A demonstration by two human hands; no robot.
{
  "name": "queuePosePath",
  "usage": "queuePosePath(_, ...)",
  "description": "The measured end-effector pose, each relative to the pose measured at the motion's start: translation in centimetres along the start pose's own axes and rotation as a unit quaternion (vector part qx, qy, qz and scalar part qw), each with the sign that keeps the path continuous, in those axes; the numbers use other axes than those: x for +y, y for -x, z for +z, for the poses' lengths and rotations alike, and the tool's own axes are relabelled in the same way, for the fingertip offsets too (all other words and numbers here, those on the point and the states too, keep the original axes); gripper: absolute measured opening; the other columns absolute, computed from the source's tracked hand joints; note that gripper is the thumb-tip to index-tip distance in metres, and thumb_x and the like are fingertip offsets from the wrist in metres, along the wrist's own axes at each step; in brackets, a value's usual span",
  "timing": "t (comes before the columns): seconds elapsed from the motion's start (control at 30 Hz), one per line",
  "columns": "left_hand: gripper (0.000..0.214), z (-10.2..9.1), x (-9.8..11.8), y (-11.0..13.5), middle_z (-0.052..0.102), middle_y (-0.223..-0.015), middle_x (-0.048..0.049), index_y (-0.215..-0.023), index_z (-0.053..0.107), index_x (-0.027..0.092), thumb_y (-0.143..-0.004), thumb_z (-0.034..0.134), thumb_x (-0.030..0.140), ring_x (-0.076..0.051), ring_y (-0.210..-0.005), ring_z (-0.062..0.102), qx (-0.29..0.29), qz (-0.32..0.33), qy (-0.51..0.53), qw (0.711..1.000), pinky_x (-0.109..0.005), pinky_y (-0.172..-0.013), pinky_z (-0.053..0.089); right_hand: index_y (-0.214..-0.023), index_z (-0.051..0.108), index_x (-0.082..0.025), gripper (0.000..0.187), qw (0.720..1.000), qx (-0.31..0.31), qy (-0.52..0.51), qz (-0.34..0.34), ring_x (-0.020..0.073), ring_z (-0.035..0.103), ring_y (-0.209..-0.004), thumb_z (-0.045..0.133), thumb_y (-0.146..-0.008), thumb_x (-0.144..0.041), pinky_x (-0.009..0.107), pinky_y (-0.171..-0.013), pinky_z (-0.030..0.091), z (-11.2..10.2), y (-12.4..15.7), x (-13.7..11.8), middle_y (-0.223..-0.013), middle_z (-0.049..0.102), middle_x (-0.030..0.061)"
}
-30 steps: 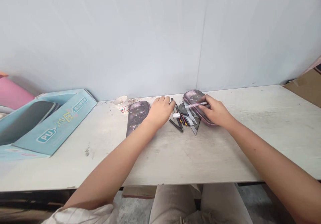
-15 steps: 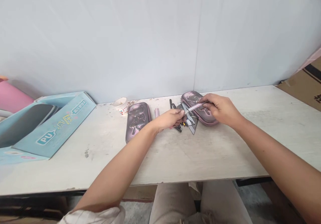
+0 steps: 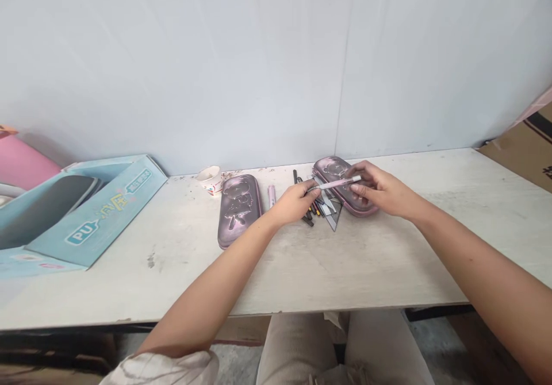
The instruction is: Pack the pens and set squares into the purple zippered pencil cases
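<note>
A slim pink pen [image 3: 338,183] is held level between both hands above a heap of pens, pencils and clear set squares [image 3: 323,204]. My left hand [image 3: 295,201] pinches its left tip, fingers closed. My right hand [image 3: 379,191] grips its right end, fingers curled, over a mauve pencil case half [image 3: 340,169]. The other mauve case half [image 3: 238,206] lies to the left, with a small pink tube [image 3: 271,195] beside it.
A small paper cup [image 3: 210,178] stands by the wall. A pale blue open box [image 3: 77,215] with a dark insert fills the table's left end, something pink behind it. Cardboard boxes [image 3: 528,138] sit at the far right. The table's front edge [image 3: 302,310] runs above my knees.
My left hand left the table beside the left case half, came right to the heap, and now pinches the pen's tip. The pink tube is uncovered. My right hand kept hold of the pen.
</note>
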State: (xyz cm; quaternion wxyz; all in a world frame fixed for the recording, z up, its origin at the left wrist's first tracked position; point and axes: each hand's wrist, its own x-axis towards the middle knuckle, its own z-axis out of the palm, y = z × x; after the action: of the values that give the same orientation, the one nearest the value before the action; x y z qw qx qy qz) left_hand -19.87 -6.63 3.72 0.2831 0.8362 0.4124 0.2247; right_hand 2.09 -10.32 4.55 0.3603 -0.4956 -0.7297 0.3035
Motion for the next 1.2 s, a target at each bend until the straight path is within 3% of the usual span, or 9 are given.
queuePosePath(0.1, 0.026, 0.2, -0.2, -0.1, 0.051, -0.073, -0.0002, -0.079, 0.050, 0.018, -0.086, 0.035, 0.038, -0.013, -0.071, 0.047, 0.009, -0.001, -0.011, 1.000, -0.026, -0.066, 0.040, -0.086, 0.056, -0.020, 0.024, 0.999, 0.032, 0.036, 0.016, 0.0120, 0.052, -0.051, 0.044, -0.083, -0.040, 0.026, -0.053, 0.042, 0.1, 0.1, 0.0, -0.062, 0.058, -0.0006)
queuePosePath(0.27, 0.026, 0.2, -0.1, 0.0, 0.051, -0.072, -0.0005, -0.078, 0.049, 0.018, -0.087, 0.032, 0.036, -0.013, -0.069, 0.047, 0.005, -0.007, -0.021, 1.000, -0.026, -0.065, 0.039, -0.117, 0.045, -0.025, 0.039, 1.000, 0.009, -0.026, -0.007, 0.0141, 0.059, -0.061, 0.049, -0.080, -0.036, 0.027, -0.057, 0.046, 0.6, 0.5, -0.6, -0.082, 0.064, 0.0009)
queuePosePath(0.37, 0.026, 0.2, 0.2, 0.1, 0.051, -0.073, -0.0010, -0.078, 0.049, 0.018, -0.088, 0.032, 0.034, -0.014, -0.069, 0.047, -0.002, 0.002, -0.033, 0.999, -0.026, -0.067, 0.040, -0.098, 0.055, -0.022, 0.026, 0.998, 0.051, 0.036, -0.003, 0.0142, 0.057, -0.057, 0.046, -0.082, -0.040, 0.027, -0.056, 0.043, 0.6, 0.6, -0.9, -0.065, 0.061, -0.0005)
queuePosePath(0.47, 0.027, 0.4, 0.3, 0.2, 0.052, -0.073, -0.0020, -0.078, 0.050, 0.018, -0.089, 0.030, 0.032, -0.014, -0.070, 0.048, -0.005, 0.006, -0.040, 0.999, -0.028, -0.069, 0.041, -0.072, 0.057, -0.019, 0.035, 0.985, 0.103, 0.136, 0.002, 0.0141, 0.052, -0.052, 0.041, -0.084, -0.047, 0.026, -0.053, 0.037, 0.4, 0.6, -0.9, -0.053, 0.055, -0.0001)
queuePosePath(0.7, 0.040, 0.9, 0.3, -0.3, 0.057, -0.086, -0.0089, -0.085, 0.053, 0.015, -0.091, 0.021, 0.040, -0.020, -0.084, 0.053, -0.002, 0.063, -0.108, 0.992, -0.035, -0.081, 0.040, -0.092, 0.054, -0.021, 0.023, 0.997, 0.053, 0.058, 0.001, 0.0133, 0.057, -0.055, 0.042, -0.085, -0.041, 0.024, -0.055, 0.041, 0.5, 1.0, -0.5, -0.062, 0.061, -0.0015)
queuePosePath(0.83, 0.050, 1.7, 1.2, -1.6, 0.057, -0.108, -0.0143, -0.112, 0.047, 0.013, -0.088, 0.026, 0.051, -0.026, -0.102, 0.051, 0.016, 0.157, -0.137, 0.978, -0.038, -0.090, 0.036, -0.083, 0.054, -0.019, 0.031, 0.976, 0.107, 0.187, 0.000, 0.0156, 0.057, -0.055, 0.033, -0.088, -0.042, 0.026, -0.055, 0.037, 1.3, 1.1, -0.7, -0.061, 0.062, 0.0021)
queuePosePath(0.93, 0.057, 2.5, 0.9, -3.2, 0.060, -0.103, -0.0115, -0.125, 0.038, 0.014, -0.089, 0.017, 0.054, -0.023, -0.096, 0.056, 0.009, 0.146, -0.075, 0.986, -0.034, -0.085, 0.039, -0.090, 0.057, -0.015, 0.041, 0.925, 0.143, 0.352, -0.012, 0.0192, 0.057, -0.054, 0.026, -0.090, -0.042, 0.027, -0.051, 0.031, 2.4, 1.1, -0.3, -0.062, 0.062, 0.0079)
queuePosePath(1.07, 0.064, 3.7, -0.7, -5.8, 0.063, -0.085, -0.0066, -0.122, 0.044, 0.015, -0.089, 0.005, 0.054, -0.019, -0.083, 0.059, -0.001, 0.041, 0.004, 0.999, -0.031, -0.079, 0.043, -0.089, 0.061, -0.010, 0.045, 0.876, 0.091, 0.473, -0.035, 0.0226, 0.060, -0.057, 0.024, -0.091, -0.035, 0.029, -0.050, 0.030, 5.5, 0.3, 0.5, -0.066, 0.064, 0.0156)
queuePosePath(1.2, 0.059, 2.7, -1.5, -6.7, 0.064, -0.094, -0.0081, -0.108, 0.055, 0.015, -0.090, 0.014, 0.053, -0.019, -0.090, 0.058, 0.015, 0.015, -0.017, 1.000, -0.031, -0.083, 0.042, -0.090, 0.062, -0.008, 0.041, 0.884, -0.006, 0.466, -0.035, 0.0255, 0.062, -0.062, 0.028, -0.090, -0.030, 0.031, -0.053, 0.037, 8.3, -1.5, 0.1, -0.071, 0.066, 0.0187)
